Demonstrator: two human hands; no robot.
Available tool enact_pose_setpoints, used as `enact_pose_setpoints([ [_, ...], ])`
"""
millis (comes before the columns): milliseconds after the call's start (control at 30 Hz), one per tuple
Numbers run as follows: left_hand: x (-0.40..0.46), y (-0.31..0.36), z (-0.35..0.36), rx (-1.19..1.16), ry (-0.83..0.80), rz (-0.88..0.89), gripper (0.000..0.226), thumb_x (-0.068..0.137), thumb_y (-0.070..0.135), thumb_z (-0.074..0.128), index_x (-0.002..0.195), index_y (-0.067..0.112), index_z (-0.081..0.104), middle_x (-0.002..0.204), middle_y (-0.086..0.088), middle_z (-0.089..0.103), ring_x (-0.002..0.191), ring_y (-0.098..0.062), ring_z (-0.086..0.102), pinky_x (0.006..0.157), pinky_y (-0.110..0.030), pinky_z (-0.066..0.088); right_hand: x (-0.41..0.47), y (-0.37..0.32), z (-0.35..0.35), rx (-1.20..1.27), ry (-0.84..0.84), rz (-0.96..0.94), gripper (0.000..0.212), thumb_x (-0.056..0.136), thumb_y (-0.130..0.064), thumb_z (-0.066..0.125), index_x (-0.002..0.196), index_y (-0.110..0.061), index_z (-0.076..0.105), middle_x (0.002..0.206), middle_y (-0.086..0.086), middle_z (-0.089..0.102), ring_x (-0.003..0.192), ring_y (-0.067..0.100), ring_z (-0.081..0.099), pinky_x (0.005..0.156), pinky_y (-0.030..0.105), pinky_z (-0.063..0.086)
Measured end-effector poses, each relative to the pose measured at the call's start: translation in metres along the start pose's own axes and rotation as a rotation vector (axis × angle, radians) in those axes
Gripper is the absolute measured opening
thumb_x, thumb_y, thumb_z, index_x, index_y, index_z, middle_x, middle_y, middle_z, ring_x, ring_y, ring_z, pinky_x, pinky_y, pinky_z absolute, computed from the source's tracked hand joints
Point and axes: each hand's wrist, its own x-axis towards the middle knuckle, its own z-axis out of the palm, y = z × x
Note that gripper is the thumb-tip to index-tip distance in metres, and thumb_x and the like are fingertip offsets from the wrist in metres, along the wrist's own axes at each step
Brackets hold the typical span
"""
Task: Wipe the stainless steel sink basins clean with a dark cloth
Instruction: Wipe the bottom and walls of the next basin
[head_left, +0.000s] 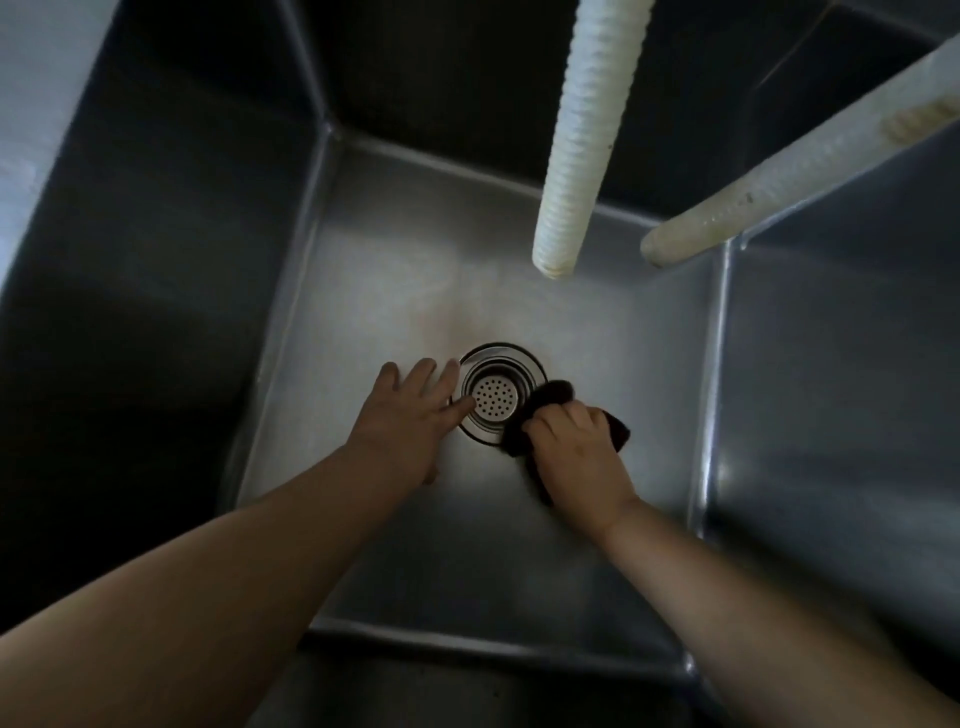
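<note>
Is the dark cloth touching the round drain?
Touching. In the head view the dark cloth, gripped by the right hand, overlaps the drain rim's right edge.

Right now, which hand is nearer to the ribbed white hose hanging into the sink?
Right. The right hand, gripping the dark cloth, is almost below the ribbed hose; the left hand lies flat farther left, across the drain.

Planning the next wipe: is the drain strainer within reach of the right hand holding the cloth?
Probably yes: the right hand grips the dark cloth right beside the drain strainer, nothing between.
</note>
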Motion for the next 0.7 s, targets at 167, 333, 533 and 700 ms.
enact_pose_setpoints([
  [167, 0.0, -0.001, 0.008, -0.015, 0.022, 0.001, 0.093, 0.082, 0.053, 0.06, 0.149, 0.03, -0.001, 0.158, -0.009, -0.014, 0.144, -0.032, -0.002, 0.111, -0.052, 0.011, -0.023, 0.034, 0.0, 0.064, 0.0, 0.455, 0.042, 0.069, -0.011, 0.075, 0.109, -0.006, 0.063, 0.113, 0.018, 0.059, 0.097, 0.043, 0.054, 0.083, 0.049, 0.045],
  [333, 0.003, -0.002, 0.009, -0.035, 0.02, -0.007, 0.099, 0.081, 0.053, 0.061, 0.148, 0.032, -0.008, 0.158, -0.008, -0.015, 0.144, -0.032, -0.003, 0.113, -0.052, 0.009, 0.015, 0.035, 0.007, -0.011, -0.056, 0.44, 0.061, 0.092, -0.047, 0.033, 0.145, -0.018, 0.033, 0.151, 0.015, 0.03, 0.138, 0.038, 0.025, 0.112, 0.055, 0.014],
  [533, -0.005, 0.0, 0.007, -0.032, 0.019, -0.027, 0.105, 0.083, 0.052, 0.059, 0.148, 0.018, -0.016, 0.158, -0.007, -0.016, 0.144, -0.028, 0.0, 0.115, -0.047, 0.01, -0.02, 0.001, 0.023, -0.049, -0.1, 0.302, 0.064, 0.089, -0.048, 0.034, 0.146, -0.017, 0.031, 0.152, 0.018, 0.026, 0.138, 0.042, 0.024, 0.111, 0.058, 0.017],
  [700, -0.028, -0.024, -0.005, -0.043, 0.129, -0.078, 0.103, 0.081, 0.038, 0.065, 0.149, 0.013, -0.009, 0.158, -0.007, -0.005, 0.141, -0.028, 0.012, 0.113, -0.041, 0.016, -0.052, -0.054, 0.031, -0.039, -0.174, 0.191, 0.071, 0.086, -0.051, 0.04, 0.144, -0.012, 0.033, 0.15, 0.022, 0.029, 0.137, 0.045, 0.025, 0.11, 0.063, 0.018],
])
